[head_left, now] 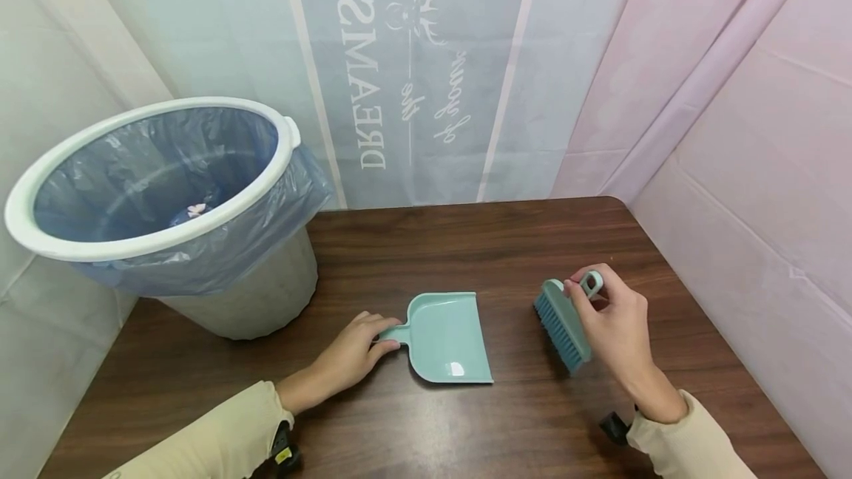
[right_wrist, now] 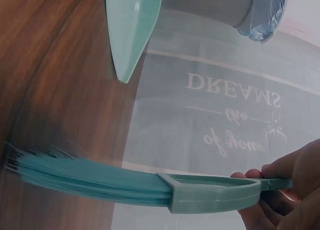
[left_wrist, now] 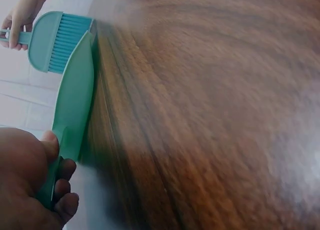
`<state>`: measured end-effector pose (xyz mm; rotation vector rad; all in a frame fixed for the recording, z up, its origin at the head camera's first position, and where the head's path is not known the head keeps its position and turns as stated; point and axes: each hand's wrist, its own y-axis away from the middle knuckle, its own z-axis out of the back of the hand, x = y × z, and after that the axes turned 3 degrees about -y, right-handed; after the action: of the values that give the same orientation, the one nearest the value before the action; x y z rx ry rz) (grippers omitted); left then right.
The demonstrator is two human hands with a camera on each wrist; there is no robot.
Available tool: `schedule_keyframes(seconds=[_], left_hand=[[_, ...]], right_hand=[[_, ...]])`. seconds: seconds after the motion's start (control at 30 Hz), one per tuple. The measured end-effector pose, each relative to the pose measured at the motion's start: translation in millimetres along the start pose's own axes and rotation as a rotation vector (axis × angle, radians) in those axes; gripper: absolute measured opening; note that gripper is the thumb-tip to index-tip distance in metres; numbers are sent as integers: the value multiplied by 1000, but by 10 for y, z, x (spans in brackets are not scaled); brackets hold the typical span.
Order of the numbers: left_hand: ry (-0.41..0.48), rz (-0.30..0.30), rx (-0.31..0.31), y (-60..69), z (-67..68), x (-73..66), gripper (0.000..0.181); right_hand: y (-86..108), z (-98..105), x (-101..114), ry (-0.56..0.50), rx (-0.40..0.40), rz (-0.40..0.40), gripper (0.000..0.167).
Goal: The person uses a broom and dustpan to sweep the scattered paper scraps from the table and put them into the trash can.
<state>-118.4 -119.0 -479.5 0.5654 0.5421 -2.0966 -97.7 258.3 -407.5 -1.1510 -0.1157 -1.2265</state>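
Observation:
A mint-green dustpan (head_left: 444, 338) lies on the wooden table, its straight front edge facing right. My left hand (head_left: 353, 350) grips its short handle between thumb and fingers, also plain in the left wrist view, where the dustpan (left_wrist: 75, 94) is seen edge-on. To the right, my right hand (head_left: 615, 320) holds a matching hand brush (head_left: 562, 324) by its looped handle. The teal bristles (right_wrist: 90, 177) point down and to the left, their tips at the tabletop in the right wrist view. A gap of bare wood separates brush and dustpan.
A white-rimmed bin (head_left: 229, 316) lined with a blue bag (head_left: 279, 220) stands at the table's left; a small pinkish-white item (head_left: 196, 210) shows inside. Printed curtain fabric (head_left: 413, 80) hangs behind the dark wooden table (head_left: 426, 250), and pale fabric (head_left: 752, 191) borders the right side.

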Motion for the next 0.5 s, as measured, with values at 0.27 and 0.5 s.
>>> schedule_keyframes(seconds=[0.27,0.5], left_hand=[[-12,19,2,-48,-30,-33,30],[-17,38,9,-68,-31,-74,30]], right_hand=[[-59,-4,60,-8,48,68,20],[-24,-141,181,-169,194,388,7]])
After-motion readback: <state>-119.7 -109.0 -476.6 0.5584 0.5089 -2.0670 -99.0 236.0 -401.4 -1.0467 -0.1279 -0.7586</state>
